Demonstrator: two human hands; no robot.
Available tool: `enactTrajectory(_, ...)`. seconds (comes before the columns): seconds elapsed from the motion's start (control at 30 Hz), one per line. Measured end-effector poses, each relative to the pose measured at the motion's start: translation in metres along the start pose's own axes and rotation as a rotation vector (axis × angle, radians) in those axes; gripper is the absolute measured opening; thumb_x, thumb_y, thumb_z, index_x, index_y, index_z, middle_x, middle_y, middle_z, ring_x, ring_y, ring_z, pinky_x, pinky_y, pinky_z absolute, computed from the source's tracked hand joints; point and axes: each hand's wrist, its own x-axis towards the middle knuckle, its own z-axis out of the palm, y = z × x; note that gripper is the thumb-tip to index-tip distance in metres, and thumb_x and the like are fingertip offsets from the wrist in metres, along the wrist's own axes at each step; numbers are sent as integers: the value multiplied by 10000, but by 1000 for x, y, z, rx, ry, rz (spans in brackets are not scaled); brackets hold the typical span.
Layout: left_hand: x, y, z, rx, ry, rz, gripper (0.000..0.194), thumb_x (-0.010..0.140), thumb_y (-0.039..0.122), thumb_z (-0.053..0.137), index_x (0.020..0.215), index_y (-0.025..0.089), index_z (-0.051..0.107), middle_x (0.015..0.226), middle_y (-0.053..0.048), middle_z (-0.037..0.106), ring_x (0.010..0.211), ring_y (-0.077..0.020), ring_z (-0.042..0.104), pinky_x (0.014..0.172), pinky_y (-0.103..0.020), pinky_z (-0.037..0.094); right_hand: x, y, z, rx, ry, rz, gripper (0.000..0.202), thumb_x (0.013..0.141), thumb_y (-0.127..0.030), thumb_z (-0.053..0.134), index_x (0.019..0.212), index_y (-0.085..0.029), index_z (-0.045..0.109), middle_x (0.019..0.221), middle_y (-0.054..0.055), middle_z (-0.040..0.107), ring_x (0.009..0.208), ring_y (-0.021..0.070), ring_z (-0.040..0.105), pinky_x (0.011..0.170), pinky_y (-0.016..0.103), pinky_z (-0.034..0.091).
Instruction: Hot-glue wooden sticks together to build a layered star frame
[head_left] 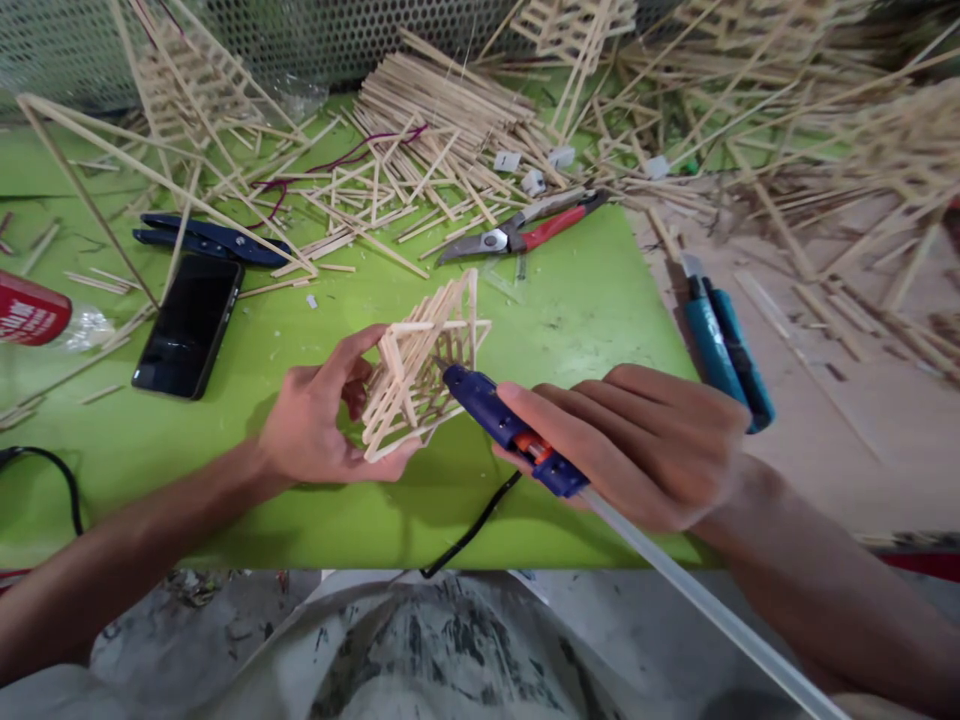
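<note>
My left hand is closed around the left side of a small frame of wooden sticks, held above the green table. In my right hand is a blue glue gun, its tip at the open right side of the frame, among the sticks. A long translucent glue stick runs out of the gun's back toward the lower right. Whether the tip touches a stick cannot be made out.
A black phone and dark blue pliers lie left. Red-handled shears lie beyond the frame, near piled sticks. Teal-handled cutters are at right. A black cable hangs over the front edge.
</note>
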Motion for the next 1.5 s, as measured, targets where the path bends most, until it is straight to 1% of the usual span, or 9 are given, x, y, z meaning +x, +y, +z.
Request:
enactTrajectory(0.17,1,0,-1,-16,8,7,739,831,419,763,1477,174,503,869,13,804,589,-108,713,534,-187,608,2,-2,-2,123,-26,78,477,964,-173,745,1404,-41,614,827,67,754,664,174,628,559,340,432)
enactTrajectory(0.33,2,1,-1,-38,2,6,762,834,410,778,1499,176,491,882,6,804,605,-109,721,555,-189,621,6,0,-2,169,84,198,585,949,-255,789,1452,-40,581,787,47,764,590,157,620,551,314,504)
enactTrajectory(0.47,1,-2,-1,-37,4,14,754,838,449,785,1486,179,510,885,-1,801,624,-126,737,565,-205,638,7,2,0,140,158,347,461,943,-221,799,1374,-146,656,797,19,783,560,134,635,584,278,545)
enactTrajectory(0.67,3,-6,-2,-103,-20,-58,738,891,594,699,1460,148,552,801,-6,784,599,-157,730,536,-230,612,9,2,2,143,172,313,306,993,-258,749,1256,-121,678,780,34,772,540,129,615,566,283,518)
enactTrajectory(0.8,7,-8,-2,-254,-72,-62,654,977,577,636,1437,117,562,885,-53,807,620,-151,729,503,-234,583,8,2,5,134,184,294,284,989,-269,760,1214,-111,689,794,43,777,562,130,640,605,275,544)
enactTrajectory(0.87,7,-11,-1,-220,-69,-62,758,929,646,694,1439,105,552,953,-84,811,665,-171,744,530,-264,605,6,2,6,145,183,304,288,993,-275,751,1226,-117,688,819,36,786,572,129,655,603,276,549)
enactTrajectory(1.0,4,-14,1,-77,-109,-104,1061,746,758,843,1496,98,486,1257,-203,762,919,-280,793,717,-405,688,2,2,8,187,162,353,364,971,-291,754,1303,-168,668,862,15,796,579,144,678,568,297,551)
enactTrajectory(1.2,1,-13,4,-51,-107,-70,1097,720,802,855,1486,113,478,1498,-259,619,1179,-359,747,946,-558,680,2,3,13,239,132,311,402,948,-273,780,1302,-131,655,814,38,793,554,160,647,556,312,541)
enactTrajectory(1.5,-1,-16,6,-58,-91,-73,1144,683,787,878,1537,145,467,1422,-226,674,1151,-372,769,869,-534,701,3,-1,16,242,118,395,334,990,-312,723,1287,-184,641,821,7,773,557,143,628,555,299,526)
